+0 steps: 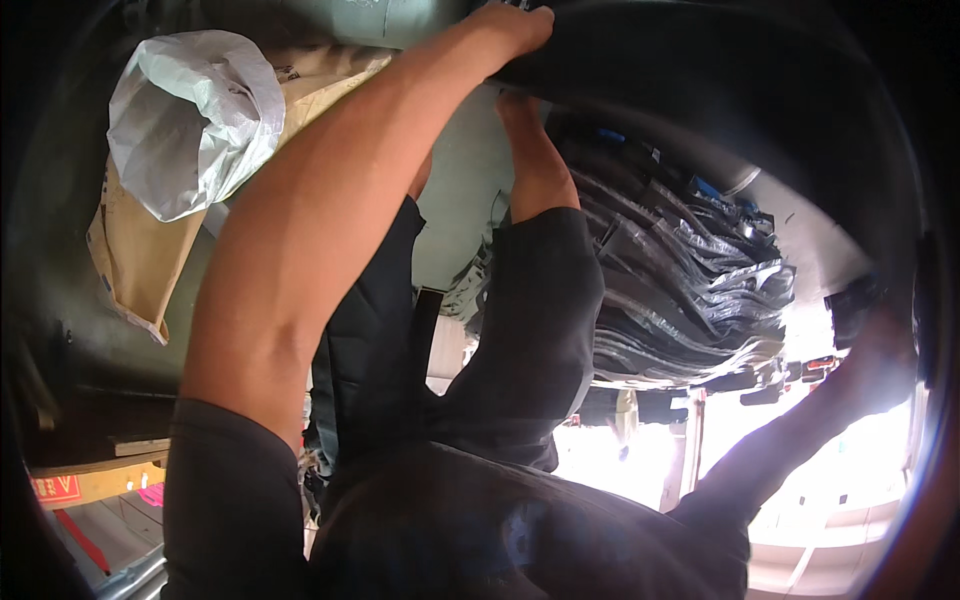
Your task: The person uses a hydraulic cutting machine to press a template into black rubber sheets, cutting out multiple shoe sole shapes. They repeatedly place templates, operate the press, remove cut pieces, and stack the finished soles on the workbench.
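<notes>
Behind everything I see a grey-green surface [455, 200], with glaring light at lower right. A large black sheet [720, 70] arches across the top and right of my head view. My left hand [520, 28] is at its upper left edge, fingers mostly hidden; I cannot tell whether that grip is closed. My right hand [885, 350], blurred by glare, is by its right end, grip unreadable too. Below the sheet lies a stack of dark, shiny layers [690, 290]; at left, a white plastic bag [245, 110] beside brown paper [150, 240].
</notes>
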### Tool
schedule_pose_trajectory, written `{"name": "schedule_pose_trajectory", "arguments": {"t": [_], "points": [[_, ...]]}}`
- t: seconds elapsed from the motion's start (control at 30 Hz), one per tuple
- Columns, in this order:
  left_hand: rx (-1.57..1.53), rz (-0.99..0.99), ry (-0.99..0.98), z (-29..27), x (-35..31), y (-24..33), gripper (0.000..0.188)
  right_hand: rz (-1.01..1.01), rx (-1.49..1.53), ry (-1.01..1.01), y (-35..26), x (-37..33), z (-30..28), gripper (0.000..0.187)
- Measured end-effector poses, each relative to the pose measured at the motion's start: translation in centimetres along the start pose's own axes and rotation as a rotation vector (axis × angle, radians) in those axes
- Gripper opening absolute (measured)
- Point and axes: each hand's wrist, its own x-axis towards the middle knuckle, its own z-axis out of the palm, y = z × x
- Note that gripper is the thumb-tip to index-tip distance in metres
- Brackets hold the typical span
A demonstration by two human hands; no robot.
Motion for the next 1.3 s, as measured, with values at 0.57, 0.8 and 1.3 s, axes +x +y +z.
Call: {"name": "schedule_pose_trajectory", "arguments": {"t": [0.57,0.8,1.3], "points": [[-0.263,0.589,-0.249,3.4,-25.3,12.4,0.040,0.355,0.046,-0.151,9.9,-5.9,-6.6,0.031],[-0.207,0.801,-0.190,6.1,-32.3,13.5,0.035,-0.025,-1.552,-0.446,19.2,2.3,-18.5,0.015],[-0.037,1.023,-0.014,5.3,-35.1,7.8,0.039,0.216,-0.487,-0.128,15.0,-7.9,-7.8,0.022]]}}
